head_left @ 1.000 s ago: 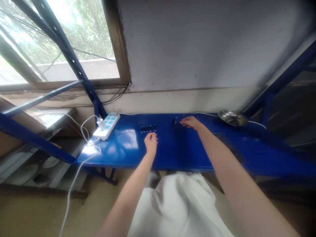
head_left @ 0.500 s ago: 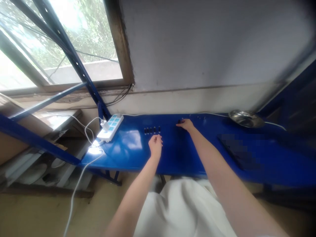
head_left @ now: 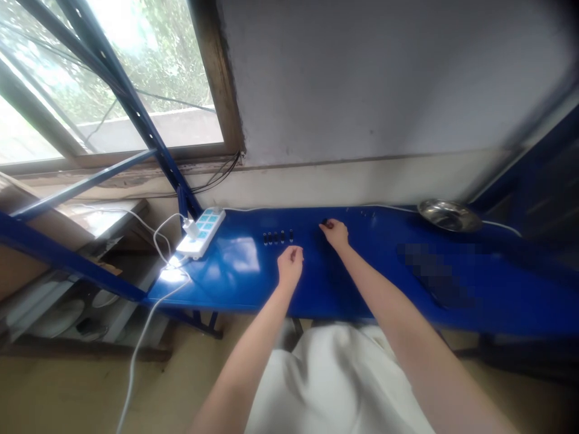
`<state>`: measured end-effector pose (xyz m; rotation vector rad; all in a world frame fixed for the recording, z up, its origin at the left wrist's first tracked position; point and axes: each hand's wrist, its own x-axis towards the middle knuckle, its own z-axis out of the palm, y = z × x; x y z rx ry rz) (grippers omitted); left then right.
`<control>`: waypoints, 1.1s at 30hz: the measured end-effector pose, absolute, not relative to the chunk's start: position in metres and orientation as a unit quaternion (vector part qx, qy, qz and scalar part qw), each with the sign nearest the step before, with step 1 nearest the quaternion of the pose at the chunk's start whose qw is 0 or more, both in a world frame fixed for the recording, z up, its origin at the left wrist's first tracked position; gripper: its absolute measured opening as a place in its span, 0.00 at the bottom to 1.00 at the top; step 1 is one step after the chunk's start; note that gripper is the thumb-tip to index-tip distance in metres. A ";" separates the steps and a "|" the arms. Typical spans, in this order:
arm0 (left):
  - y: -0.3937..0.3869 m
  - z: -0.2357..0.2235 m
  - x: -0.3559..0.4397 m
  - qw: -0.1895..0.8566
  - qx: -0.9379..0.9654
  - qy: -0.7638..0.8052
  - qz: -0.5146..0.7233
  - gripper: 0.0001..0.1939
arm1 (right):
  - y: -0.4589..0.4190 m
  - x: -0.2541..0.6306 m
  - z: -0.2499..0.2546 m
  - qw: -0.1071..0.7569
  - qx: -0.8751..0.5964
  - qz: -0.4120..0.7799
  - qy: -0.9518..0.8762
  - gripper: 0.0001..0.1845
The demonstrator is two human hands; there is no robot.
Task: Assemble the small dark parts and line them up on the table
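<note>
Pieces (head_left: 275,239), five small dark ones, sit on the counter (head_left: 325,283) at eleven o'clock from the curled-up left hand (head_left: 290,263), while the right hand (head_left: 338,232) pinches a dark bit (head_left: 325,222).

the right hand (head_left: 335,234) has reached a small dark piece (head_left: 324,222).

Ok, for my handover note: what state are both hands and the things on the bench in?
Left hand: curled, contents unclear
Right hand: curled at small dark piece, hold unclear
Black cylinders: five in a row, unevenly spaced
Power strip: one plug inserted
Metal dish: set down, orientation unclear
Blurred dark item: lying, unidentifiable
</note>
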<state>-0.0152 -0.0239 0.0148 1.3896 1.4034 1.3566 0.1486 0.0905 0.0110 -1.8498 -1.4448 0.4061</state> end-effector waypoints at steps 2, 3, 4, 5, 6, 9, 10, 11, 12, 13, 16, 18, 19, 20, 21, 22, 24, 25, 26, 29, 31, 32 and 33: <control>-0.024 0.013 -0.013 0.336 0.584 0.529 0.516 0.16 | 0.074 0.142 0.014 0.416 -0.675 0.153 -0.590 0.12; -0.024 0.013 -0.012 0.316 0.605 0.522 0.512 0.17 | 0.065 0.139 0.016 0.437 -0.649 0.148 -0.605 0.12; -0.024 0.013 -0.011 0.293 0.627 0.514 0.507 0.19 | 0.055 0.135 0.017 0.455 -0.628 0.138 -0.616 0.13; -0.025 0.014 -0.011 0.269 0.651 0.506 0.499 0.21 | 0.046 0.131 0.018 0.464 -0.612 0.115 -0.630 0.13; -0.025 0.014 -0.010 0.244 0.675 0.496 0.489 0.23 | 0.037 0.128 0.017 0.461 -0.602 0.086 -0.646 0.14; -0.027 0.016 -0.009 0.181 0.739 0.468 0.449 0.25 | 0.016 0.122 0.014 0.420 -0.582 -0.012 -0.696 0.13; -0.027 0.016 -0.009 0.163 0.756 0.463 0.434 0.24 | 0.011 0.121 0.011 0.402 -0.576 -0.039 -0.711 0.13; -0.027 0.016 -0.009 0.148 0.769 0.461 0.417 0.24 | 0.008 0.121 0.009 0.385 -0.571 -0.061 -0.723 0.12; -0.026 0.016 -0.009 0.134 0.779 0.462 0.402 0.23 | 0.006 0.121 0.007 0.371 -0.566 -0.079 -0.732 0.12; -0.026 0.015 -0.009 0.123 0.785 0.464 0.391 0.23 | 0.005 0.122 0.005 0.360 -0.563 -0.093 -0.738 0.12; -0.025 0.011 -0.008 0.109 0.779 0.478 0.392 0.21 | 0.005 0.124 0.001 0.345 -0.560 -0.119 -0.744 0.12; -0.024 0.009 -0.008 0.110 0.763 0.492 0.406 0.19 | 0.006 0.124 -0.001 0.337 -0.553 -0.130 -0.751 0.12; -0.023 0.008 -0.008 0.112 0.753 0.501 0.411 0.18 | 0.006 0.123 -0.001 0.332 -0.548 -0.135 -0.756 0.13; -0.023 0.007 -0.008 0.116 0.743 0.512 0.416 0.16 | 0.006 0.123 -0.002 0.328 -0.542 -0.138 -0.762 0.13; -0.023 0.006 -0.008 0.122 0.732 0.523 0.421 0.15 | 0.006 0.122 -0.002 0.323 -0.535 -0.141 -0.768 0.13; -0.022 0.005 -0.008 0.128 0.720 0.533 0.425 0.14 | 0.005 0.122 -0.002 0.320 -0.529 -0.142 -0.773 0.13; -0.022 0.004 -0.009 0.142 0.698 0.549 0.437 0.12 | 0.004 0.121 -0.002 0.316 -0.518 -0.143 -0.782 0.13; -0.022 0.004 -0.010 0.148 0.686 0.556 0.445 0.12 | 0.004 0.121 -0.002 0.318 -0.512 -0.142 -0.785 0.13; -0.022 0.004 -0.010 0.153 0.674 0.562 0.453 0.11 | 0.004 0.120 -0.002 0.321 -0.507 -0.139 -0.788 0.14; -0.021 0.005 -0.012 0.165 0.634 0.586 0.477 0.10 | 0.004 0.120 -0.002 0.337 -0.509 -0.123 -0.783 0.16; -0.021 0.005 -0.012 0.177 0.615 0.590 0.492 0.09 | 0.004 0.120 -0.002 0.345 -0.527 -0.109 -0.769 0.19; -0.021 0.005 -0.013 0.182 0.609 0.587 0.501 0.09 | 0.004 0.120 -0.002 0.347 -0.539 -0.102 -0.761 0.20; -0.021 0.005 -0.013 0.186 0.606 0.581 0.511 0.09 | 0.004 0.120 -0.002 0.350 -0.549 -0.096 -0.753 0.21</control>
